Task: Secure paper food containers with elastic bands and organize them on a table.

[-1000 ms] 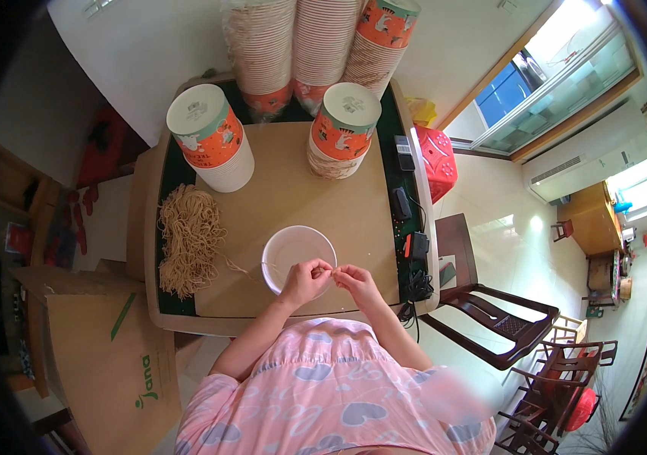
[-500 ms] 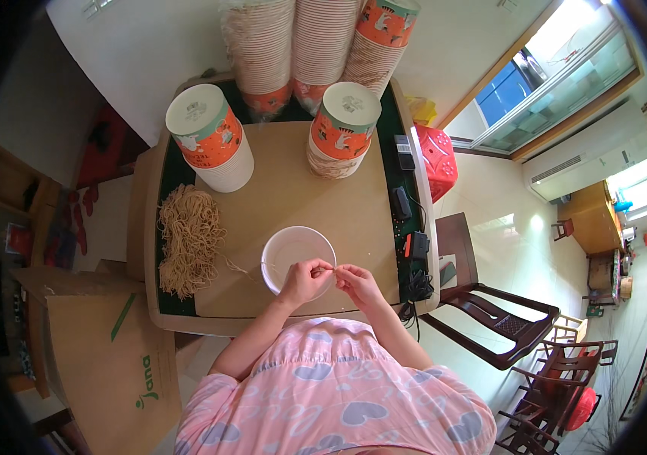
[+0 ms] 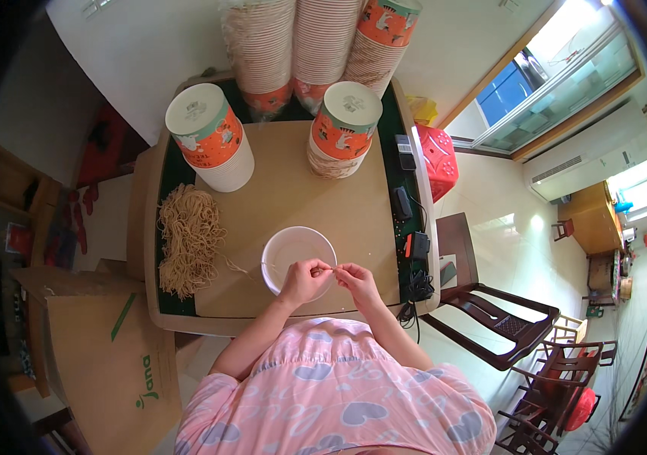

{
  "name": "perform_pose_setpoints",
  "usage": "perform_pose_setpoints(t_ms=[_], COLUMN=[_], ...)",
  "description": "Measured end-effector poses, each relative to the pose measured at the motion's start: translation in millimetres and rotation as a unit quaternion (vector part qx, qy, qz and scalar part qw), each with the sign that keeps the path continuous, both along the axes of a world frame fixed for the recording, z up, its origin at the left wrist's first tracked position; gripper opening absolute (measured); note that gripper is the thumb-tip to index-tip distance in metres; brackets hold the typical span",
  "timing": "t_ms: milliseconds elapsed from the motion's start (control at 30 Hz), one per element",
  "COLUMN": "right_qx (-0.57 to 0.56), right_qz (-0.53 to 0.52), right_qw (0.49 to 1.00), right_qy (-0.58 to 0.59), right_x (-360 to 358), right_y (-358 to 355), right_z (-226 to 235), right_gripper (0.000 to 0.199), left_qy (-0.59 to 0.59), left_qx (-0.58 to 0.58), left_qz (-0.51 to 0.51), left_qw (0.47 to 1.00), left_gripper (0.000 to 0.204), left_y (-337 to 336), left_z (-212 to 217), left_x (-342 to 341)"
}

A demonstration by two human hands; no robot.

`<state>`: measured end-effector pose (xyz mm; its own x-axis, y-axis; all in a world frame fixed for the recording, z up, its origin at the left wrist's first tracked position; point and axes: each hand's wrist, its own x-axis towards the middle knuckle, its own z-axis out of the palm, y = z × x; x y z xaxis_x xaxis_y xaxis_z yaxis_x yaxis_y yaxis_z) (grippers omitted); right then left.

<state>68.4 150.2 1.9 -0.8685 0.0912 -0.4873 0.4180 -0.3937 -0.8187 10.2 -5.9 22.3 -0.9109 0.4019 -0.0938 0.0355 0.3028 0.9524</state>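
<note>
Over the right part of an upright white paper tub [image 3: 284,250], my left hand [image 3: 306,280] and my right hand [image 3: 359,285] meet with their fingertips. Both pinch a thin beige cord, though its tip is too small to make out clearly. A tangled bundle of beige cord [image 3: 189,241] lies at the left of the table. One loose strand [image 3: 237,268] runs from it to the tub's left rim. An upside-down stack of orange and green tubs [image 3: 221,152] stands behind the bundle. Another upside-down stack [image 3: 342,140], with cord around its lower tubs, stands farther right.
Brown cardboard [image 3: 263,205] covers most of the table. Tall stacks of tubs [image 3: 323,45] stand along the wall. Chargers and cables [image 3: 417,246] lie along the right edge. A cardboard box [image 3: 103,341] is at the left, a dark chair [image 3: 498,322] and red stool [image 3: 437,163] at the right.
</note>
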Motion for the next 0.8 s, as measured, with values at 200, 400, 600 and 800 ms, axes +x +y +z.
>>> perform_pose_setpoints(t_ms=[200,400,600,800], right_qx=[0.087,0.176,0.214,0.180], right_qz=[-0.005,-0.032,0.004,0.006], right_qw=[0.996,0.979,0.972,0.980], right_qy=[0.020,0.095,0.096,0.081], right_x=[-3,1,1,2], right_y=[-7,-6,-11,-10], right_z=[7,-1,6,3], right_gripper=[0.012,0.011,0.011,0.013], left_qy=[-0.008,-0.016,-0.015,-0.014], left_qx=[-0.017,0.016,0.017,0.049], left_qz=[0.005,0.014,0.007,0.017], left_qw=[1.000,1.000,1.000,0.999], left_gripper=[0.009,0.009,0.010,0.010], left_y=[-1,0,-1,0], left_z=[-3,-7,-7,-12], left_x=[0,-1,-1,1])
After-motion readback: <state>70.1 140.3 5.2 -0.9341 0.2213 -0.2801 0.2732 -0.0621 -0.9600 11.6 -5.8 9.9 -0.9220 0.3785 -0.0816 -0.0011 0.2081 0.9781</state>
